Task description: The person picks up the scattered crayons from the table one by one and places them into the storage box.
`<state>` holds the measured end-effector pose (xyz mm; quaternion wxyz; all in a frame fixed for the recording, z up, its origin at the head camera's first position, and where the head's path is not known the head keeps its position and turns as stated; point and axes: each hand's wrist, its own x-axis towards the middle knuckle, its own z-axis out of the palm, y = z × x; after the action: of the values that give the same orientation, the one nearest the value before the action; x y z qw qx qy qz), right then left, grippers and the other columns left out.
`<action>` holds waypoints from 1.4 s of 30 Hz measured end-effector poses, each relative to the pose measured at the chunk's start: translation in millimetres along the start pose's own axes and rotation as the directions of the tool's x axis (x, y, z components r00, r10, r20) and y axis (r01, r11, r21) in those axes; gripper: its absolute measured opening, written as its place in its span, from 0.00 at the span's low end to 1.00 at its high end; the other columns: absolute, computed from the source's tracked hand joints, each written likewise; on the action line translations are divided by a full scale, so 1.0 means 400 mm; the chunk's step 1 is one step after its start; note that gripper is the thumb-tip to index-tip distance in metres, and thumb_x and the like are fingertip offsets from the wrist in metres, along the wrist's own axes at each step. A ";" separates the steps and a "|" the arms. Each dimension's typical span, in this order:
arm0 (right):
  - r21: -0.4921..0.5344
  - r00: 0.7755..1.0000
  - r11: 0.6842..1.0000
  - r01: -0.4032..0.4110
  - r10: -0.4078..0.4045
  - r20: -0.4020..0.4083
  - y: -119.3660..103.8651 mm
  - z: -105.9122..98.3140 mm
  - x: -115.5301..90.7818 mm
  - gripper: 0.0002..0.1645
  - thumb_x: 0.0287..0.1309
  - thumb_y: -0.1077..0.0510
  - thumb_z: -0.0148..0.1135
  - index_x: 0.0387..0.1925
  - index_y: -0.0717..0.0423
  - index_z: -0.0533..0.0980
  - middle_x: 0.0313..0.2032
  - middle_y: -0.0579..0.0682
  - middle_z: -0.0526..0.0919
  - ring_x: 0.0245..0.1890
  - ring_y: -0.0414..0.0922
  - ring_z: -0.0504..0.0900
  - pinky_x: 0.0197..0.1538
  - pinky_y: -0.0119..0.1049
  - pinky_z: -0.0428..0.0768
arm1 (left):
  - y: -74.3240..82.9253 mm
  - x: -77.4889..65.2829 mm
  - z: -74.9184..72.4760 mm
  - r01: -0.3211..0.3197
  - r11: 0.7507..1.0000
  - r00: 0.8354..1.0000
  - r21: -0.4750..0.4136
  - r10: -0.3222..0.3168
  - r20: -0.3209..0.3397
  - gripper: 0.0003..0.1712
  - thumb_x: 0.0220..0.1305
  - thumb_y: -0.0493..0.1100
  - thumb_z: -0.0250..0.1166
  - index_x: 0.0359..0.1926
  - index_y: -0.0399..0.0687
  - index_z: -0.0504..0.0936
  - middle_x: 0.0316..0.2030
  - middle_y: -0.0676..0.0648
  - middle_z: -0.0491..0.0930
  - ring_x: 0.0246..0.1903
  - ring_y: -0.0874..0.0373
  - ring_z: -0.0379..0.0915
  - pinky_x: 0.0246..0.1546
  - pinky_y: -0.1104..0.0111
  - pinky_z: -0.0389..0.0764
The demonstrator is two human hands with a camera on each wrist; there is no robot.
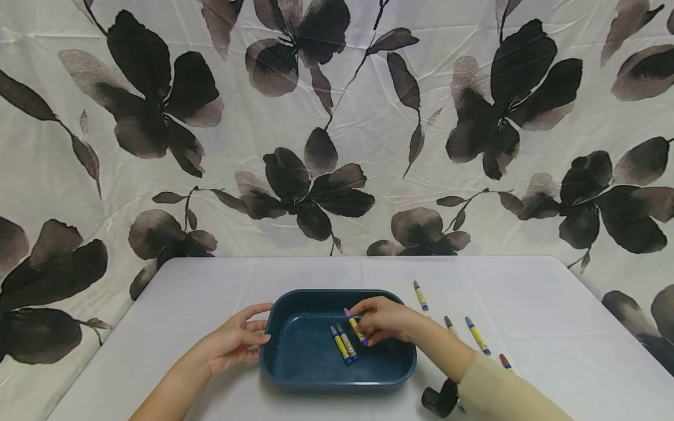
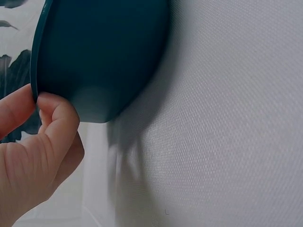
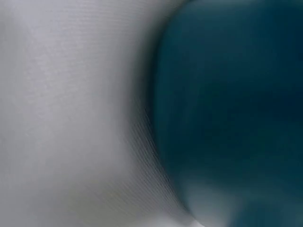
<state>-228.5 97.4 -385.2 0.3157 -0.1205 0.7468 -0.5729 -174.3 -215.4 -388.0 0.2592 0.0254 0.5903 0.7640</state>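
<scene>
Left hand (image 1: 231,342) is pinching the blue tray (image 1: 302,356) at its left rim, thumb against fingers. Right hand (image 1: 387,320) is reaching inside the tray, gripping a pink-tipped crayon (image 1: 353,321); can't tell if that one's touching the tray floor. Two crayons (image 1: 340,346) are lying side by side in there, just left of it. More crayons (image 1: 478,336) are lying on the white table (image 1: 210,286), right of the tray. Black object (image 1: 439,400) is sitting by the right sleeve (image 1: 505,389).

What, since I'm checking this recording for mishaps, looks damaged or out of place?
No damage shows. Only the loose crayons right of the tray look untidy: they lie scattered, while two others sit side by side inside it.
</scene>
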 end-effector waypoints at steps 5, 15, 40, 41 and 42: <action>-0.071 0.999 0.997 -0.010 0.008 -0.031 0.007 0.014 0.005 0.22 0.49 0.70 0.59 0.50 0.67 0.73 0.24 0.50 0.74 0.20 0.41 0.72 0.26 0.30 0.78 | -0.002 0.001 -0.002 -0.001 1.000 1.000 0.002 0.001 0.000 0.45 0.57 0.24 0.57 0.69 0.38 0.41 0.45 0.42 0.67 0.37 0.57 0.71 0.36 0.68 0.77; -0.160 0.997 0.987 -0.019 0.005 -0.082 0.018 0.031 0.014 0.20 0.49 0.71 0.61 0.47 0.65 0.74 0.24 0.51 0.75 0.20 0.41 0.74 0.25 0.33 0.79 | -0.003 0.003 -0.002 -0.002 1.000 1.000 0.002 0.002 -0.002 0.45 0.58 0.24 0.57 0.70 0.38 0.41 0.45 0.41 0.66 0.37 0.57 0.71 0.36 0.68 0.77; -0.033 0.999 0.999 0.037 -0.037 -0.011 -0.023 -0.012 -0.002 0.25 0.53 0.68 0.59 0.54 0.69 0.70 0.29 0.55 0.80 0.23 0.42 0.78 0.31 0.35 0.81 | -0.004 0.001 -0.005 -0.012 1.000 1.000 0.011 0.012 0.013 0.44 0.58 0.25 0.56 0.70 0.38 0.41 0.45 0.41 0.67 0.38 0.57 0.71 0.37 0.67 0.77; -0.024 0.999 0.999 0.044 -0.044 -0.006 -0.026 -0.017 -0.005 0.25 0.53 0.67 0.59 0.55 0.70 0.69 0.30 0.55 0.80 0.24 0.42 0.78 0.32 0.36 0.81 | -0.004 0.001 -0.005 -0.013 1.000 1.000 0.011 0.013 0.013 0.44 0.58 0.25 0.56 0.70 0.38 0.41 0.46 0.41 0.67 0.38 0.57 0.71 0.37 0.67 0.77; -0.014 0.999 0.999 0.049 -0.049 0.001 -0.030 -0.023 -0.008 0.26 0.54 0.67 0.59 0.55 0.70 0.69 0.31 0.56 0.80 0.24 0.42 0.78 0.32 0.36 0.81 | -0.004 0.001 -0.005 -0.013 1.000 1.000 0.010 0.013 0.014 0.44 0.58 0.25 0.56 0.70 0.38 0.41 0.46 0.41 0.67 0.38 0.57 0.71 0.37 0.67 0.77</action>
<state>-233.9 102.5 -371.8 0.3012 -0.1411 0.7473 -0.5753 -174.8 -216.6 -390.2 0.2582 0.0358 0.5923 0.7624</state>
